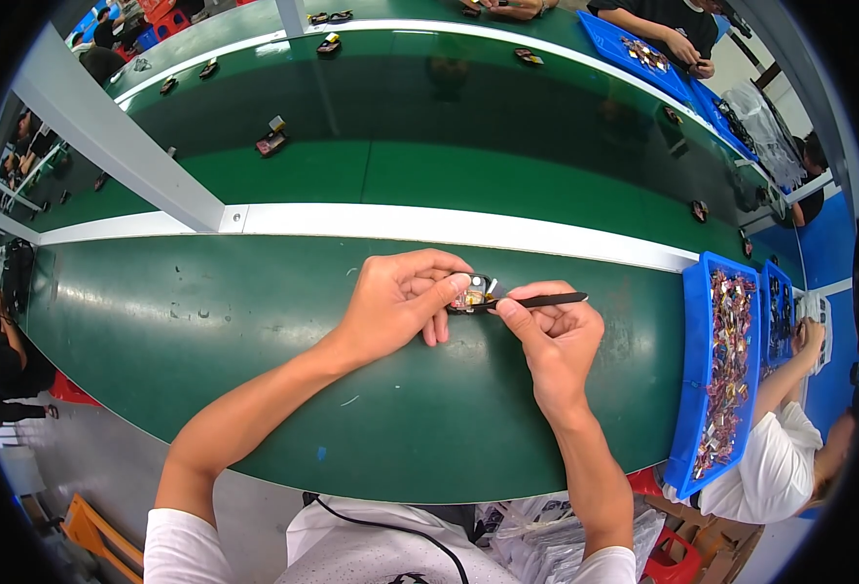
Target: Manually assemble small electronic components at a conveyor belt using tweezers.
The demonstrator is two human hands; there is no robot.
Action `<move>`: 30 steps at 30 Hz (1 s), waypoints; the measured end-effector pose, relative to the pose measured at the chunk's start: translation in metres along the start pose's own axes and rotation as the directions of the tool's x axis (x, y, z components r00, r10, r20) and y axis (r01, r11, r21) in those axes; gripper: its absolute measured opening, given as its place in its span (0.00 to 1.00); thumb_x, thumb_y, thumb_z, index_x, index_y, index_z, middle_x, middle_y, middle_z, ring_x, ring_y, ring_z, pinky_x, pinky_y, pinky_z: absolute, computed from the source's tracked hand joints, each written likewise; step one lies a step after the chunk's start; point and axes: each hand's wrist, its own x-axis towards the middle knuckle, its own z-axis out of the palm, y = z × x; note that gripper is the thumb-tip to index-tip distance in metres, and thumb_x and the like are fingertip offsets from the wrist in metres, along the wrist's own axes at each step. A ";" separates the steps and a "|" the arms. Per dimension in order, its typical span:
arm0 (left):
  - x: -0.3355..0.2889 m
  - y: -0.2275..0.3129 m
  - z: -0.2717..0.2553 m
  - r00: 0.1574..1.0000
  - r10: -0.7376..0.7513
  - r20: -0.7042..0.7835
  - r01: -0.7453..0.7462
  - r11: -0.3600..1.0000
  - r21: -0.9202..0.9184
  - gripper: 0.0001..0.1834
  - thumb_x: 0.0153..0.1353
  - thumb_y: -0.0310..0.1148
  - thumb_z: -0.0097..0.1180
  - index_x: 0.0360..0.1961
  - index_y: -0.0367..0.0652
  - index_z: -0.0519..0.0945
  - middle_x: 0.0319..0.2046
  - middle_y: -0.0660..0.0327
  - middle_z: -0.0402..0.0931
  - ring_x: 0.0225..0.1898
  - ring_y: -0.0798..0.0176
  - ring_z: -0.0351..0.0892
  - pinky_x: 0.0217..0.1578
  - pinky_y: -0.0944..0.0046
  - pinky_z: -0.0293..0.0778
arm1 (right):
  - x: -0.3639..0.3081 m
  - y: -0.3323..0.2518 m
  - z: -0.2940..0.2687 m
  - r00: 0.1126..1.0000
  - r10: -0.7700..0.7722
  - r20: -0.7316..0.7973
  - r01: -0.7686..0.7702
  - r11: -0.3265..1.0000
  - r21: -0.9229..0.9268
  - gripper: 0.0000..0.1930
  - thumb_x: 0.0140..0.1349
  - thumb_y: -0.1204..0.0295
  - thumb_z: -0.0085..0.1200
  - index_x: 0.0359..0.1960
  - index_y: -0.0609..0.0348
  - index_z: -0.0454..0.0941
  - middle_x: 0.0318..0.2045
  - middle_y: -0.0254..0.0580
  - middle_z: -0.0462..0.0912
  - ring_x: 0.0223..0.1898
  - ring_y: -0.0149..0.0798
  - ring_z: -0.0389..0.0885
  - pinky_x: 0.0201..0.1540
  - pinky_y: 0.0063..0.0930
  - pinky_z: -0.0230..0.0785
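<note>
Over the green tabletop, my left hand [402, 300] grips a small black plastic housing [472, 295] by its left side, thumb on top. Inside the housing show a light-coloured part, some yellow and reddish bits; they are too small to name. Between thumb and fingers my right hand [556, 341] holds black tweezers [551, 301], their dark end pointing right. The tips reach the right edge of the housing, and I cannot tell whether they pinch anything.
A blue bin [687, 409] full of small wired parts stands at the table's right edge. Beyond a white rail [449, 223], a dark green conveyor belt [410, 175] carries several small assemblies. A white post [118, 127] rises at left. Co-workers sit at the right and far side.
</note>
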 end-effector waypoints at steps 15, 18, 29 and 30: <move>0.000 0.000 -0.006 0.997 -0.005 0.071 0.008 0.999 -0.044 0.16 0.74 0.30 0.54 0.51 0.25 0.79 0.35 0.50 0.84 0.22 0.63 0.85 0.20 0.69 0.81 | -0.006 0.008 0.004 0.921 -0.389 0.028 0.386 0.898 -0.212 0.04 0.55 0.82 0.71 0.31 0.64 0.88 0.30 0.33 0.88 0.15 0.16 0.63 0.18 0.15 0.50; -0.001 0.000 -0.006 0.998 0.004 0.067 0.000 0.998 -0.061 0.15 0.73 0.29 0.54 0.52 0.25 0.79 0.36 0.49 0.84 0.23 0.62 0.85 0.20 0.68 0.82 | -0.006 0.011 0.003 0.926 -0.375 0.034 0.373 0.902 -0.219 0.04 0.56 0.82 0.71 0.31 0.64 0.88 0.30 0.32 0.89 0.15 0.16 0.63 0.18 0.16 0.51; -0.002 -0.002 -0.006 0.998 0.047 0.045 -0.043 0.996 -0.082 0.13 0.72 0.26 0.54 0.50 0.25 0.81 0.32 0.49 0.84 0.23 0.62 0.85 0.20 0.67 0.83 | -0.005 0.008 0.004 0.904 -0.421 0.073 0.425 0.872 -0.244 0.04 0.55 0.82 0.71 0.31 0.63 0.87 0.32 0.36 0.90 0.14 0.17 0.64 0.17 0.15 0.52; -0.002 -0.003 -0.006 0.998 0.043 0.048 -0.039 0.996 -0.084 0.13 0.72 0.26 0.54 0.50 0.25 0.81 0.32 0.50 0.84 0.23 0.62 0.85 0.20 0.67 0.83 | -0.005 0.009 0.004 0.908 -0.413 0.076 0.419 0.876 -0.239 0.05 0.55 0.82 0.71 0.31 0.63 0.87 0.31 0.36 0.90 0.14 0.17 0.64 0.17 0.15 0.52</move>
